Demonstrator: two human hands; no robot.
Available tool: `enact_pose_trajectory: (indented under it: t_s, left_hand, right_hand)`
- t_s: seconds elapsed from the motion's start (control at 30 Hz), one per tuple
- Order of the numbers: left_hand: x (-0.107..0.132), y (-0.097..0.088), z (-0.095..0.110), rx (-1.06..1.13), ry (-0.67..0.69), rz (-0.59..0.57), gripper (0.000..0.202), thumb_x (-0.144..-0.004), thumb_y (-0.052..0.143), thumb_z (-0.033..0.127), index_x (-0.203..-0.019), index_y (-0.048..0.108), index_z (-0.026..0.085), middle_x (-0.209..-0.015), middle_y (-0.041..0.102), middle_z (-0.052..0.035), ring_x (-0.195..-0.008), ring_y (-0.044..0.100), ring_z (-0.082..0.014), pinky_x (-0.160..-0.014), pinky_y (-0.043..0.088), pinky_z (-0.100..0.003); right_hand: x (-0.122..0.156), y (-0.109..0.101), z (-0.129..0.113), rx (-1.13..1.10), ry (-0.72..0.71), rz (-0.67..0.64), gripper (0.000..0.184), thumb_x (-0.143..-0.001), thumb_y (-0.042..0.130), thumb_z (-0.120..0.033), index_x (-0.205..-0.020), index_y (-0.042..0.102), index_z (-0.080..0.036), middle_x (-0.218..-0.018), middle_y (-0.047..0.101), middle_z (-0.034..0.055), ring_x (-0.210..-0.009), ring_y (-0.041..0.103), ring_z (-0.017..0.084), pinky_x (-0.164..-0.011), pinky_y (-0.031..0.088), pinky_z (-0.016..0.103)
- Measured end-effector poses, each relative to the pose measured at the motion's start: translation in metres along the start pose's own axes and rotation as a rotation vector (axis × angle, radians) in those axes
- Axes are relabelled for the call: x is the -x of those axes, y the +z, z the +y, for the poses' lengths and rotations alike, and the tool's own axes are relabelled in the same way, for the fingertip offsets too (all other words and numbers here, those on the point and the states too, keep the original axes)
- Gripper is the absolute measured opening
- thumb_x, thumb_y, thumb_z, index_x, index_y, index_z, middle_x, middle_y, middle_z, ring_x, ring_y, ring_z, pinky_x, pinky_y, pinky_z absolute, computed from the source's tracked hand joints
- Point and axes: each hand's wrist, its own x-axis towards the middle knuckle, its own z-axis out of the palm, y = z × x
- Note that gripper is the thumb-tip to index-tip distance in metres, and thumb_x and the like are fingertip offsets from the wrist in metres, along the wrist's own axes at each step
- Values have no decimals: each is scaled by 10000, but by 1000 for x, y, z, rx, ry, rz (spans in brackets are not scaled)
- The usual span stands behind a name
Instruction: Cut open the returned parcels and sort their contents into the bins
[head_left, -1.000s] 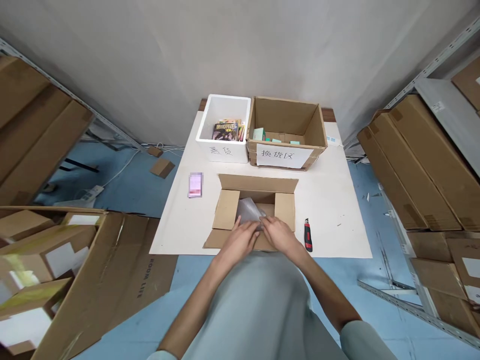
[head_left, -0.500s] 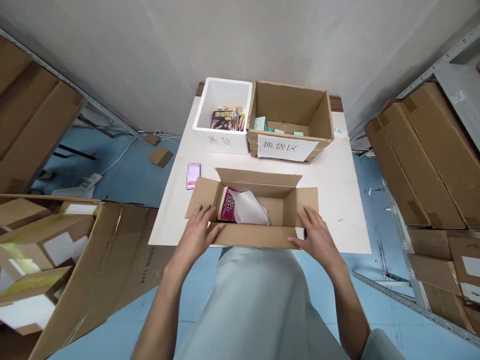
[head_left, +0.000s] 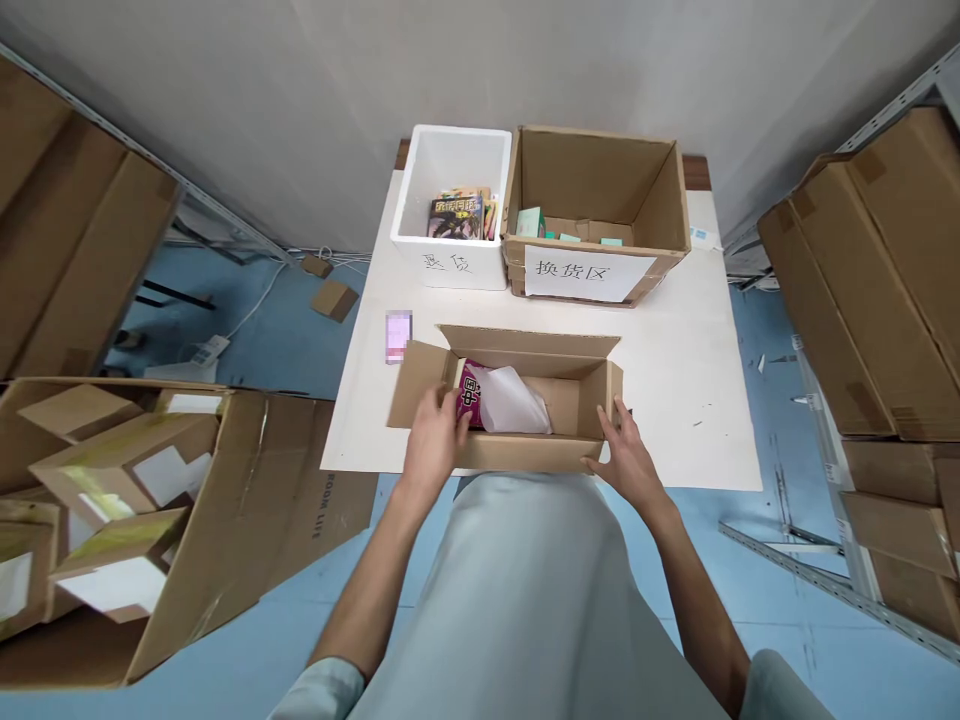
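A small open cardboard box [head_left: 570, 395] lies near the front edge of the table. Inside it, at the left end, is a purple book-like item [head_left: 469, 393] with white lettering, partly covered by a translucent white wrapper [head_left: 514, 402]. My left hand [head_left: 435, 440] reaches over the box's front left corner, fingers apart, with thumb and fingertips against or very close to the purple item. At the other end, my right hand [head_left: 627, 455] grips the front right corner, its thumb by the front flap and its fingers at the right flap. The right palm side is hidden.
Behind stand a white foam bin [head_left: 457, 262] with booklets and a larger cardboard carton [head_left: 660, 230] with small green-white boxes. A phone [head_left: 398, 336] lies on the white table [head_left: 690, 400]. Left is a big carton [head_left: 247, 480] of parcels; shelving with cartons [head_left: 862, 300] is right.
My left hand has moved from the left flap inward to the purple item. The right flap now stands more upright by my right hand. The whole view has shifted slightly.
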Motion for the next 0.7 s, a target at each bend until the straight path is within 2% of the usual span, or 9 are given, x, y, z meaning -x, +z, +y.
enact_pose_trajectory:
  t_s: [0.07, 0.1, 0.2, 0.3, 0.37, 0.53, 0.7]
  left_hand:
    - [-10, 1, 22, -91, -127, -193, 426, -1160, 525, 303, -1489, 697, 94, -1296, 809, -249, -1211, 823, -402, -1080, 656, -511]
    - [-18, 2, 30, -133, -184, -283, 402, -1159, 521, 283, -1429, 737, 78, -1242, 827, -260, -1191, 832, -406, -1058, 660, -495]
    - [-45, 11, 45, -184, -278, -407, 359, -1098, 548, 145, -1328, 813, 69, -1309, 823, -296, -1281, 818, -389, -1059, 654, -429]
    - [-62, 22, 49, -176, -304, -425, 360, -1031, 596, 61, -1286, 847, 85, -1314, 832, -286, -1287, 826, -355, -1034, 656, -369]
    - [-63, 27, 51, -171, -310, -424, 348, -1017, 608, 36, -1263, 850, 84, -1293, 839, -283, -1273, 836, -342, -1020, 655, -347]
    - [-51, 31, 54, -174, -334, -342, 415, -1102, 520, 73, -1469, 690, -18, -1294, 812, -342, -1289, 832, -369, -1033, 659, -399]
    - [-55, 30, 48, -176, -365, -317, 421, -1104, 478, 56, -1469, 639, -78, -1283, 796, -377, -1298, 822, -398, -1027, 654, -427]
  right_hand:
    - [1, 1, 1, 1, -8, 5, 1024, -1061, 838, -383, -1899, 252, -328, -1979, 147, 183, -1820, 247, 424, -1359, 476, 662]
    - [1, 1, 2, 1, -14, 9, 1033, -1059, 838, -371, -1901, 240, -334, -1981, 143, 183, -1820, 245, 421, -1359, 474, 659]
    - [1, 5, 6, 1, -28, 14, 1055, -1048, 837, -358, -1903, 219, -346, -1983, 137, 176, -1820, 243, 430, -1353, 474, 669]
    - [1, 9, 10, 3, -31, 5, 1051, -1033, 844, -356, -1898, 249, -316, -1981, 145, 187, -1821, 232, 442, -1366, 448, 679]
    - [1, 12, 12, 7, -26, 7, 1027, -1039, 837, -378, -1893, 271, -298, -1978, 152, 199, -1823, 227, 437, -1385, 417, 682]
    - [0, 16, 10, 28, -30, 17, 1012, -1050, 812, -409, -1894, 270, -276, -1973, 164, 213, -1824, 235, 423, -1415, 353, 705]
    - [-1, 16, 10, 19, -43, 23, 1055, -1042, 819, -418, -1906, 225, -302, -1982, 139, 191, -1817, 255, 431, -1404, 375, 711]
